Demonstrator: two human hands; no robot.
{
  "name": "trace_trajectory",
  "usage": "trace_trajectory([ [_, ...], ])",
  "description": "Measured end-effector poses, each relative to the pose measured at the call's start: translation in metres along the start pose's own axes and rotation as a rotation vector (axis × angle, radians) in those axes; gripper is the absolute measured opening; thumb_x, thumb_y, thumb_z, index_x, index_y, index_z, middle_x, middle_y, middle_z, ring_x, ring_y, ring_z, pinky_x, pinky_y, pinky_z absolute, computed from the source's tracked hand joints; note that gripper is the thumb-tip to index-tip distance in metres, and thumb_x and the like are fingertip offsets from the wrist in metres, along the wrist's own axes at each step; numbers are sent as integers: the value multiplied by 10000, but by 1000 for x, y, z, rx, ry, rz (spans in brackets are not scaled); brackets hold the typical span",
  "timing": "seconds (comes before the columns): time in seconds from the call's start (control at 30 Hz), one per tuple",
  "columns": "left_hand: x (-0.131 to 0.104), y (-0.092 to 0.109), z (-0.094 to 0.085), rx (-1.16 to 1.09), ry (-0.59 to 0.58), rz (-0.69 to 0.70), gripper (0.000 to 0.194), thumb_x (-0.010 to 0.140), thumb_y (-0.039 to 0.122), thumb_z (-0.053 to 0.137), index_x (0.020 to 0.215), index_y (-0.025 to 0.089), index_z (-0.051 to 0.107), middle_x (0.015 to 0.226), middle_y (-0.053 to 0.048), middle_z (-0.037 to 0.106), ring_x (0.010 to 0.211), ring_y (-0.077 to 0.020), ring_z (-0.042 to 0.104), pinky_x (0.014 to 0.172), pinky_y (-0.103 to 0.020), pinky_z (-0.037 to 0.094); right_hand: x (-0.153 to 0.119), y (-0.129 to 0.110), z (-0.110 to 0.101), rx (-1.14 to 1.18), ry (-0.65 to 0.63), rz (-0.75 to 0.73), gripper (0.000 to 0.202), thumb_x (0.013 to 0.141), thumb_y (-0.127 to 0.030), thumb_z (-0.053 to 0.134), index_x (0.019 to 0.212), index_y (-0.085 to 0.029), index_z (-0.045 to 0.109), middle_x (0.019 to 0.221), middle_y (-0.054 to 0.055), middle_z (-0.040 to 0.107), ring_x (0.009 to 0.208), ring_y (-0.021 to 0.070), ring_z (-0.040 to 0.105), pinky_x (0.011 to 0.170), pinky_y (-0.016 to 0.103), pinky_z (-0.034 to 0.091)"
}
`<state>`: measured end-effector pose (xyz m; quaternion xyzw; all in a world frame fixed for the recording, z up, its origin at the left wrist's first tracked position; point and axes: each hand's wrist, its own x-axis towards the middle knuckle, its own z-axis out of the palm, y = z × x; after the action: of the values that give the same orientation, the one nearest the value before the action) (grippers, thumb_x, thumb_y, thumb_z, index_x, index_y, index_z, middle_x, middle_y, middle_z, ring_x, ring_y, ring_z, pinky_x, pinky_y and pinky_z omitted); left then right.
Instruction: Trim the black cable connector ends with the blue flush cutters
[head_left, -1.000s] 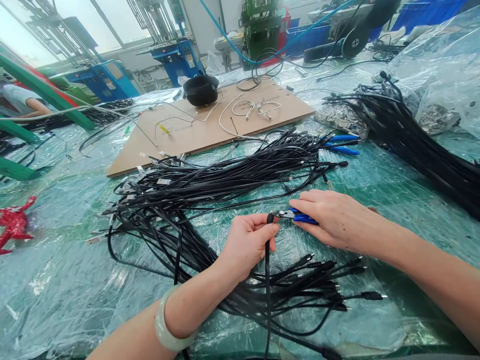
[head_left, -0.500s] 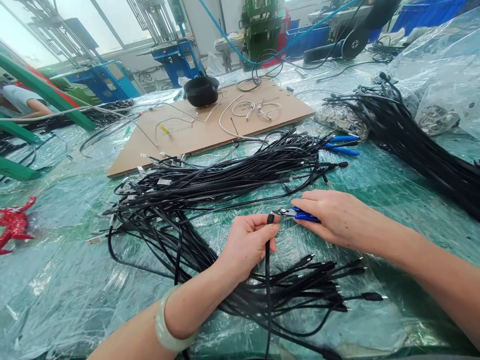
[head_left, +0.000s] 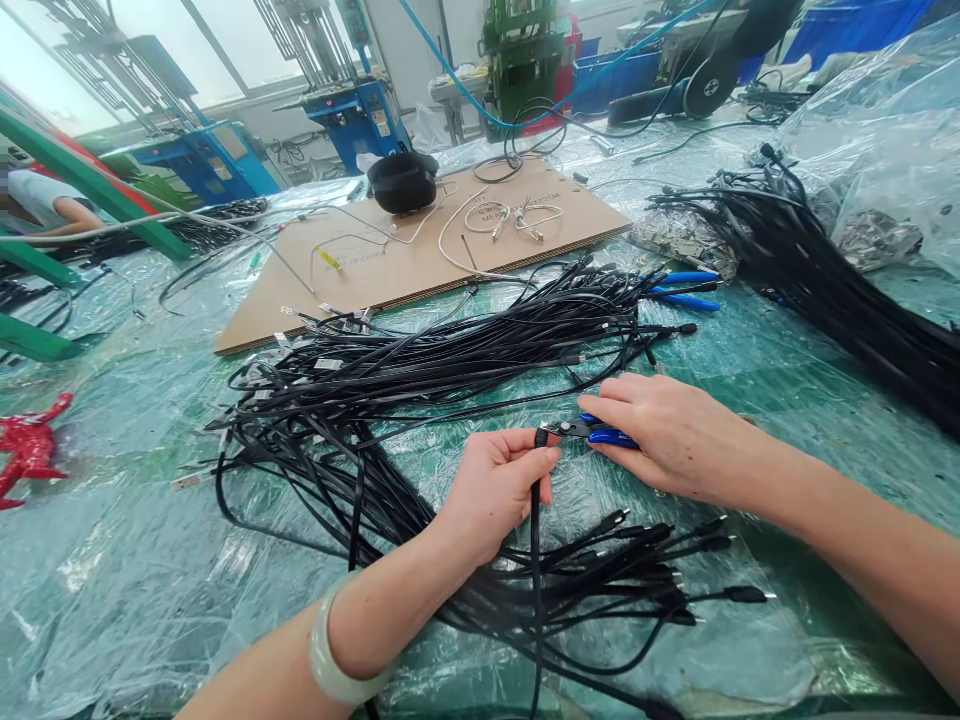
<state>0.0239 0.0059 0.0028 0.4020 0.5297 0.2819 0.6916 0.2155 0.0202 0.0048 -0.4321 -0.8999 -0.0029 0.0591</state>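
Between thumb and fingers, my left hand [head_left: 499, 485] pinches a black cable [head_left: 535, 580] just below its connector end, which points up. My right hand [head_left: 667, 435] is wrapped round blue-handled cutters [head_left: 611, 436], whose jaws meet the connector's tip. Behind both hands lies a large bundle of black cables [head_left: 450, 345], with white tags at its left end. More black cables [head_left: 630, 580] fan out to the right below my hands, their metal tips showing.
Another pair of blue-handled pliers [head_left: 686, 300] lies at the bundle's right end. Farther back are a cardboard sheet [head_left: 420, 235], a black bowl [head_left: 403, 183] and a black tape roll [head_left: 709, 90]. A red figure [head_left: 31, 450] sits left; a person's arm [head_left: 79, 215] shows upper left.
The cutters in my right hand have shifted slightly left, and their jaws have turned a little at the connector's tip. My left hand has stayed in place.
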Motion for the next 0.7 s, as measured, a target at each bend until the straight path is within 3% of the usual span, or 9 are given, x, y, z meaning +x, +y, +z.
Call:
trace_trajectory([
  [0.33, 0, 0, 0, -8, -4, -8, 256, 697, 302, 657, 862, 108, 682, 410, 44, 506, 290, -13, 227, 315, -165, 107, 0, -1, 0, 46, -16, 14, 69, 830, -205, 539, 846, -164, 592, 755, 35, 582, 647, 168, 535, 568, 276, 330],
  [0.7, 1, 1, 0, -15, -18, -6, 225, 741, 288, 616, 869, 109, 667, 417, 45, 504, 285, -13, 245, 297, -147, 115, 1, 3, -3, 114, -76, 72, 139, 869, -242, 479, 816, -160, 579, 759, 39, 572, 652, 165, 520, 581, 277, 346],
])
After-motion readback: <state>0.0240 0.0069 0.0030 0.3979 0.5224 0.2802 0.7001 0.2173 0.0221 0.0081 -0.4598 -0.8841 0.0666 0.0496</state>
